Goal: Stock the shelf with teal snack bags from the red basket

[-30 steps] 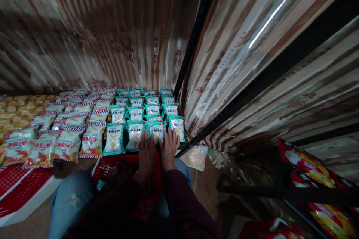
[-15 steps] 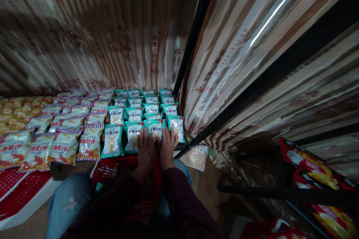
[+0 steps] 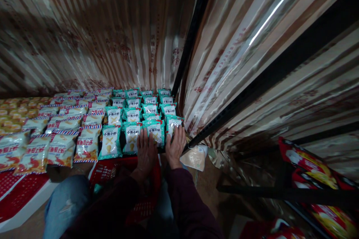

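Packets [image 3: 131, 133], glossy puffy teal rectangles, under flat left hand [image 3: 146, 153], right hand [image 3: 176, 145].

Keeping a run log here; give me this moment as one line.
left hand: flat on front-row teal packets | right hand: flat on rightmost teal packet | red basket: below the hands

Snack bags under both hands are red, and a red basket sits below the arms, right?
Not quite. The head view shows that the snack bags under the left hand and the right hand are teal, not red. The red basket does sit below the arms.
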### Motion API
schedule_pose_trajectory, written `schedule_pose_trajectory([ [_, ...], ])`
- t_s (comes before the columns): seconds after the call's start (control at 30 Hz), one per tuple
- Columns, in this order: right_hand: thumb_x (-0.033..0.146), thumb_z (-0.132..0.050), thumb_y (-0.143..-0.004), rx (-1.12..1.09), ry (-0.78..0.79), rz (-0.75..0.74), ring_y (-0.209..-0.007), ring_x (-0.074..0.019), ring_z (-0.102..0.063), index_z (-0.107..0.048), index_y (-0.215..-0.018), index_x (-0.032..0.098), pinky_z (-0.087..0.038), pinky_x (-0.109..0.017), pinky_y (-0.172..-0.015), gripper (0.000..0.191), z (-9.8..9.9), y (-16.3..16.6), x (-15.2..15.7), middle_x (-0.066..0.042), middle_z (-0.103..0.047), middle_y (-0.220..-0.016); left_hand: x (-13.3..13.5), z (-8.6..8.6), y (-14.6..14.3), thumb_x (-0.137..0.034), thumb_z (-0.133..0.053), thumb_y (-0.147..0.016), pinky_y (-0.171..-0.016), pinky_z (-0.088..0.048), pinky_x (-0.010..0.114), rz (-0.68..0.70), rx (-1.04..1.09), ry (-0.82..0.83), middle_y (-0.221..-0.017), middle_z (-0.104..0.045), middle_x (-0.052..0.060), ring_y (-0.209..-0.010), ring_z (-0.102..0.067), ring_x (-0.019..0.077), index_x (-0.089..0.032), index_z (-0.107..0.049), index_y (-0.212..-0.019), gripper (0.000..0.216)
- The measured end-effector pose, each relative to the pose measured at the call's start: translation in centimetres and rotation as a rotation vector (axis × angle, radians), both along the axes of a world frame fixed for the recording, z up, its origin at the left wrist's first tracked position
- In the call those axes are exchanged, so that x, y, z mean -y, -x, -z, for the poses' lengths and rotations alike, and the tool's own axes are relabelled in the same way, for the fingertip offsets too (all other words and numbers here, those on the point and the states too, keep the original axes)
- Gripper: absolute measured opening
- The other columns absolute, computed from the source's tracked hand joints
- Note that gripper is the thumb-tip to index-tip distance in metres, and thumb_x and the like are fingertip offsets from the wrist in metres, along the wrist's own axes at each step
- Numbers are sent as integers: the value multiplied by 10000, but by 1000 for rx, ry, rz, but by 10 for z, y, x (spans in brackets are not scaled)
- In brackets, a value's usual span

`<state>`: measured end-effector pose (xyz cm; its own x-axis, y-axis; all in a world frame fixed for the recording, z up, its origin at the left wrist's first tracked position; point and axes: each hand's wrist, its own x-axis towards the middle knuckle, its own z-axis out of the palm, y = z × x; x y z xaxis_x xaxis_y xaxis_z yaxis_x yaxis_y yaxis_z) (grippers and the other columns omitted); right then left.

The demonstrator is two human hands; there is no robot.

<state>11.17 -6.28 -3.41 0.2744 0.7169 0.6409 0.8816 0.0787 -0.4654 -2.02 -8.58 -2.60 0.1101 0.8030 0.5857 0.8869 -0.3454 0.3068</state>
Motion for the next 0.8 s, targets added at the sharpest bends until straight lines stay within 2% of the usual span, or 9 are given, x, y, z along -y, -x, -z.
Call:
schedule_pose_trajectory([
  [0.2,382,-374,-985,65,34,-68,-1423,-275,-253,-432,-1401,127,-334,-509,-1089,491,5,-17,-12,-181,-359,-1503,-5,6,-7,-129,-440,-875,-1117,-277,573,20,17,-20,-1534,-229,261,-1466,-79,337,-45,-365,-1379,516],
  [0.4,359,-379,-986,84,10,-81,-1410,-269,-276,-484,-1355,120,-348,-494,-1084,452,6,-19,-16,-184,-387,-1483,-5,6,-13,-138,-440,-874,-1125,-268,567,-21,29,29,-1526,-256,258,-1463,-106,336,-36,-368,-1391,532],
  [0.63,386,-375,-981,72,18,-40,-1413,-285,-247,-425,-1409,152,-314,-537,-1086,490,8,-18,-14,-166,-374,-1495,-5,6,-16,-141,-435,-888,-1108,-307,552,-15,8,-28,-1528,-249,257,-1462,-109,336,-42,-333,-1411,542],
  [0.8,389,-366,-981,81,16,-23,-1402,-289,-263,-404,-1419,141,-315,-527,-1081,505,11,-18,-11,-176,-360,-1497,-3,8,-16,-161,-453,-898,-1104,-321,545,-24,-35,-60,-1520,-278,246,-1462,-114,332,-63,-377,-1388,506],
])
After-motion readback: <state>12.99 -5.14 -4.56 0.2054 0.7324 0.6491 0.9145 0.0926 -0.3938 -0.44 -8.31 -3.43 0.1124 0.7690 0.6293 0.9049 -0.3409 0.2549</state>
